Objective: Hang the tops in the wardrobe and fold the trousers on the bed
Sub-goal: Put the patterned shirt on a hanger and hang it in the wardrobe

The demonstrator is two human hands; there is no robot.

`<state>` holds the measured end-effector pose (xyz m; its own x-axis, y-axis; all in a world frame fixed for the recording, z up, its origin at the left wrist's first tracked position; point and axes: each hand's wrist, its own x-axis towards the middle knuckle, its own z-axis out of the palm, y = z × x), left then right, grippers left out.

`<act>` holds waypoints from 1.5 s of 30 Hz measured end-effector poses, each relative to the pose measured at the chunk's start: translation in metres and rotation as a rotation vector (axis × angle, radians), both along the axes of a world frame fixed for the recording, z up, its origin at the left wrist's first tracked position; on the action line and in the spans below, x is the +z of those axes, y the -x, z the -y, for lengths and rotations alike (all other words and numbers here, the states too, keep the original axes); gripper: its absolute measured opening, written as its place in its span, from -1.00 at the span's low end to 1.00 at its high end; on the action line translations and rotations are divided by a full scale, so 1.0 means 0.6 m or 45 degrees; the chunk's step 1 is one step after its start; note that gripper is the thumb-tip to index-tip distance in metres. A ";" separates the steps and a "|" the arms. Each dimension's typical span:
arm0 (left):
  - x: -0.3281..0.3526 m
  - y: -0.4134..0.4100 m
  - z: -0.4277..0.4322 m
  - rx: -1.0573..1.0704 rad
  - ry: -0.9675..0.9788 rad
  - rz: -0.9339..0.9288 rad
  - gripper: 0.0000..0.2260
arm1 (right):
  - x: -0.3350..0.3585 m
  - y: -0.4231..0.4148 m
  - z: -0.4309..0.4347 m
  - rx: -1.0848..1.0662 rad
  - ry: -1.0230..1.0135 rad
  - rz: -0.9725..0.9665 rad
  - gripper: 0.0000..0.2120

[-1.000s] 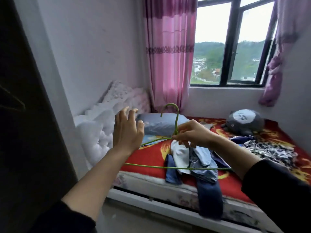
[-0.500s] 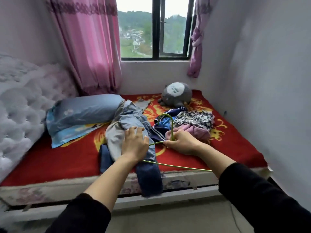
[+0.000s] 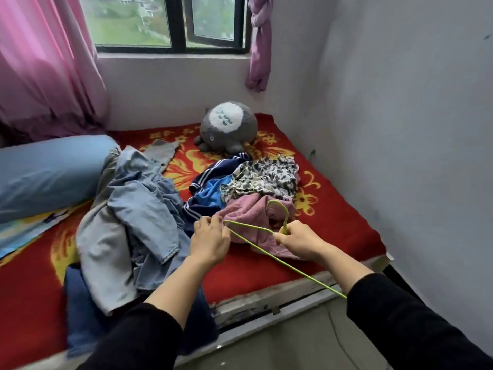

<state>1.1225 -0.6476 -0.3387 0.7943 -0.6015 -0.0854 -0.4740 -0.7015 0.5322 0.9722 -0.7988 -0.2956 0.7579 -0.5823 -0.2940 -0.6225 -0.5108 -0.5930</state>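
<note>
1. Head view: a person's two forearms in black sleeves (image 3: 400, 329) reach over a bed (image 3: 266, 297) covered in a red blanket (image 3: 341, 222) with yellow flowers.
2. The right hand (image 3: 298, 240) grips a thin green hanger (image 3: 249, 227) at its neck, fingers curled round the wire just below the upright hook.
3. The left hand (image 3: 210, 243) pinches the hanger's left corner with curled fingers, at the edge of a pink top (image 3: 248, 212); whether cloth is in the pinch too cannot be told.
4. The hanger's long bar slants from that corner down to the right, ending at the right sleeve.
5. The pink top lies crumpled on the blanket directly under the hanger, near the bed's front edge.
6. Just behind it lie a black-and-white patterned top (image 3: 266, 174) and, to its left, a navy top (image 3: 210, 188) with white stripes and a bright blue panel.
7. Left of these is a heap of pale jeans (image 3: 141, 204), touching the navy top; dark blue trousers (image 3: 77, 303) under the heap hang over the bed's front edge.
8. A blue pillow (image 3: 48, 169) lies at far left; a round grey plush toy (image 3: 229, 129) with a white patch sits at the back, below the window (image 3: 128, 22).
9. A pink curtain (image 3: 40, 62) hangs left of the window, a knotted purple curtain (image 3: 258, 49) right, beside a white wall (image 3: 400, 129).
</note>
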 end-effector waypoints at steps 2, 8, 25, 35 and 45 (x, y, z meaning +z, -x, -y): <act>-0.021 -0.027 0.046 0.001 -0.043 -0.037 -0.68 | -0.018 -0.021 0.049 -0.065 0.000 0.009 -0.69; -0.087 -0.113 0.212 0.031 -0.108 -0.122 -0.66 | -0.073 -0.109 0.221 -0.147 -0.052 0.013 -0.72; -0.304 -0.322 0.676 0.045 -0.330 -0.277 -0.46 | -0.289 -0.356 0.684 -0.198 -0.091 0.033 -0.58; -0.435 -0.421 0.737 -0.236 -0.227 -0.173 -0.85 | -0.421 -0.374 0.689 -0.408 -0.180 0.002 -0.90; -0.430 -0.439 0.692 -0.501 -0.461 -0.244 -0.49 | -0.505 -0.441 0.648 -0.325 -0.274 -0.218 -0.39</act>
<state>1.3861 -1.0628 -0.5967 0.4664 -0.7545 -0.4618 -0.6554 -0.6453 0.3924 1.2369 -1.1876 -0.5985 0.5257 -0.6572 -0.5402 -0.8131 -0.2015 -0.5461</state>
